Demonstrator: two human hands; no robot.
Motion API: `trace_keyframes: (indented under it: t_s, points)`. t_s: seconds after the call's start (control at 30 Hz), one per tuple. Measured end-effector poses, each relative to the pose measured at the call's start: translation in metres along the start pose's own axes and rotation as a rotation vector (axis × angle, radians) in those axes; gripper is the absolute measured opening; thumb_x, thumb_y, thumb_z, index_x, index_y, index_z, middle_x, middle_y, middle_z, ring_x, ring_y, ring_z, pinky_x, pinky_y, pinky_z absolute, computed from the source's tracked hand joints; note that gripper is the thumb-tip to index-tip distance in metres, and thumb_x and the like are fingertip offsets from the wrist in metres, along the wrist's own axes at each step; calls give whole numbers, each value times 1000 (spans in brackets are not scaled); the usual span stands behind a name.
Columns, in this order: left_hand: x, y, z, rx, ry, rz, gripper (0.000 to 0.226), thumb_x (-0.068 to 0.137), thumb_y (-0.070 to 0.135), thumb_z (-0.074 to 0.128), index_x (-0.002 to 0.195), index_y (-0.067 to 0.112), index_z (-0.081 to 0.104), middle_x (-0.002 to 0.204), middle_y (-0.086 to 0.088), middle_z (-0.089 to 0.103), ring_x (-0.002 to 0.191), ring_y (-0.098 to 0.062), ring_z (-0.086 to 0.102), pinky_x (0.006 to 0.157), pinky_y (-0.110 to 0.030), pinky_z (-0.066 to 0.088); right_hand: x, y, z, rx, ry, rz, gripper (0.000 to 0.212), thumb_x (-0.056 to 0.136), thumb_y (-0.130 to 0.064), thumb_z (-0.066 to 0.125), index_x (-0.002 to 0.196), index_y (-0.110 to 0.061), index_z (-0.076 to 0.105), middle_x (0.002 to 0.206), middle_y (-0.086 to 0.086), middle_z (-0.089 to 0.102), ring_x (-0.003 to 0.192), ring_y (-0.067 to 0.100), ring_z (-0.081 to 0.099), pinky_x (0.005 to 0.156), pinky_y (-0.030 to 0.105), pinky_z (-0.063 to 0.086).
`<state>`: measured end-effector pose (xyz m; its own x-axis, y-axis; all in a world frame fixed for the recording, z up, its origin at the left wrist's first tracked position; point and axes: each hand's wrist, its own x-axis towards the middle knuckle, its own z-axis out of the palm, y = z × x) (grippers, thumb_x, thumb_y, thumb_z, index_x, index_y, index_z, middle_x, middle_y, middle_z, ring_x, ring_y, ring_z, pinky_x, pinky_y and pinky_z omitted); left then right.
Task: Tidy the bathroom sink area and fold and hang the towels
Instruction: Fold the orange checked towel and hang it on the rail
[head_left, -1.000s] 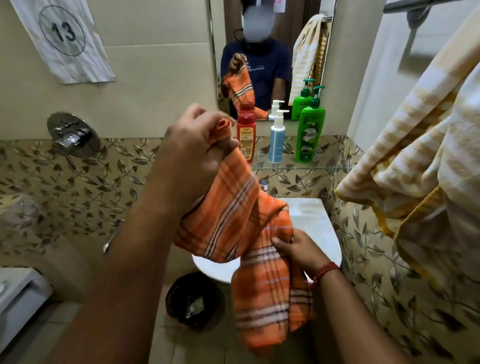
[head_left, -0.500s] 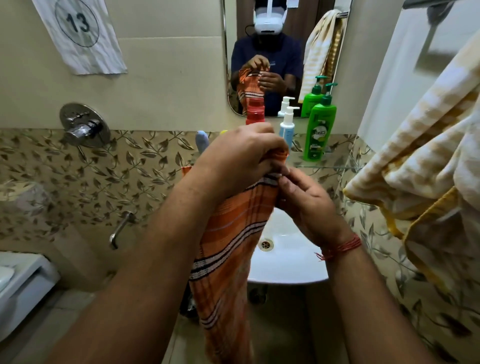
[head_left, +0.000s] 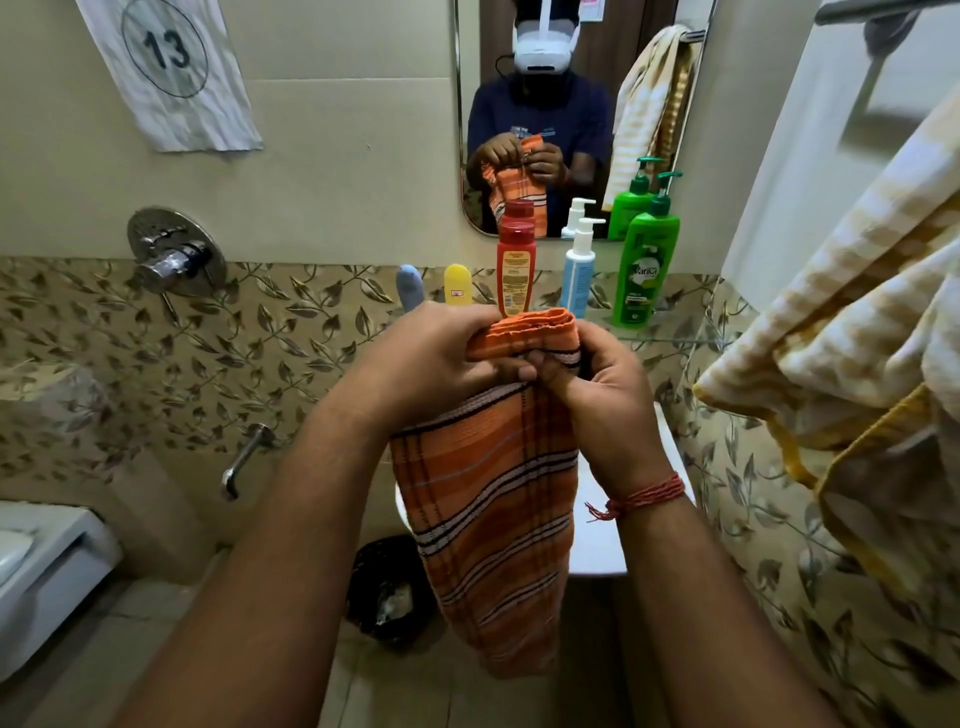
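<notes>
An orange striped towel (head_left: 493, 509) hangs lengthwise in front of me, folded into a narrow strip. My left hand (head_left: 431, 358) and my right hand (head_left: 597, 384) both pinch its bunched top edge side by side, thumbs touching. The towel covers most of the white sink (head_left: 597, 519) below. A yellow and white striped towel (head_left: 857, 322) hangs loosely at the right from a rail (head_left: 878, 10). On the glass shelf (head_left: 675, 338) stand a red bottle (head_left: 516, 270), a blue pump bottle (head_left: 577, 275) and a green pump bottle (head_left: 645, 265).
A yellow tube (head_left: 457, 283) and a blue tube (head_left: 410, 286) stand behind my left hand. A mirror (head_left: 571, 114) hangs over the shelf. A wall valve (head_left: 174, 254) and spout (head_left: 244, 457) are at the left, a toilet (head_left: 41, 566) lower left, a black bin (head_left: 389, 592) under the sink.
My right hand rose from the towel's lower part to the top edge beside my left hand. The towel went from a loose bunch to a straight hanging strip.
</notes>
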<state>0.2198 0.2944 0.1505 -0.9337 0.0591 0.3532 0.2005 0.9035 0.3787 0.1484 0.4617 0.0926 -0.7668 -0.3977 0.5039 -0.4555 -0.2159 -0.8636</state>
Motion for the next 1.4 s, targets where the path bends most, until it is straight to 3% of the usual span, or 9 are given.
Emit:
trace_keyframes:
  t_s: [0.2, 0.33, 0.47, 0.6, 0.7, 0.87, 1.2, 1.33, 1.4]
  points:
    - [-19, -24, -3, -211, 8, -122, 17, 84, 32, 75, 97, 25, 66, 87, 11, 66, 78, -2, 63, 71, -29, 52, 3, 1, -6, 69, 146, 21, 12, 90, -16, 67, 101, -19, 71, 99, 5, 72, 99, 28, 68, 90, 53, 56]
    - [-19, -19, 3, -504, 379, -165, 18, 84, 15, 77, 98, 19, 66, 88, 7, 68, 77, 2, 64, 68, -17, 52, 7, -3, -14, 55, 167, -8, 16, 91, -20, 68, 105, -14, 69, 106, 11, 73, 102, 29, 69, 92, 56, 55]
    - [-10, -11, 13, -1059, 608, -180, 39, 79, 19, 78, 113, 17, 60, 101, 1, 69, 95, -11, 70, 81, -29, 57, 15, -9, -22, 92, 153, -95, 12, 91, -15, 69, 103, -16, 68, 104, 12, 71, 101, 31, 68, 93, 60, 53]
    - [-15, -23, 25, -1336, 323, -189, 68, 72, 28, 74, 130, 5, 48, 117, -11, 71, 109, -29, 70, 83, -38, 59, 22, -15, -18, 186, 174, -130, 14, 90, -11, 68, 101, -20, 69, 104, 7, 72, 103, 30, 67, 97, 59, 51]
    - [-17, -32, 33, -1308, 167, -203, 56, 70, 25, 77, 119, 6, 59, 108, -8, 76, 103, -26, 73, 80, -32, 59, 26, -16, -17, 185, 182, -133, 15, 90, -10, 68, 102, -18, 69, 104, 7, 72, 104, 33, 67, 97, 59, 51]
    - [-6, -35, 28, -1293, 275, -135, 33, 86, 6, 67, 119, 8, 60, 115, -14, 72, 110, -35, 68, 90, -46, 58, 26, -13, -17, 227, 177, -114, 16, 92, -7, 65, 105, -17, 69, 105, 5, 73, 106, 29, 68, 96, 51, 53]
    - [15, -21, 19, -1379, 476, -83, 44, 90, 1, 63, 131, 2, 47, 119, -18, 67, 114, -36, 65, 92, -48, 56, 23, -8, -29, 150, -101, 37, 51, 83, -7, 69, 131, -5, 51, 124, 11, 68, 117, 27, 66, 95, 44, 56]
    - [4, -43, 20, -1319, 85, -15, 60, 82, 29, 77, 130, 1, 54, 123, -18, 67, 118, -37, 63, 96, -47, 53, 31, -9, -24, 210, -58, 24, 46, 89, 0, 65, 132, 0, 50, 125, 18, 67, 117, 33, 65, 97, 50, 54]
    - [0, -47, 25, -1329, 34, -84, 49, 73, 27, 86, 116, 8, 69, 116, -15, 72, 111, -34, 68, 90, -40, 57, 35, -12, -23, 244, -46, 39, 47, 88, -3, 65, 132, 0, 49, 124, 18, 67, 116, 33, 66, 96, 50, 55]
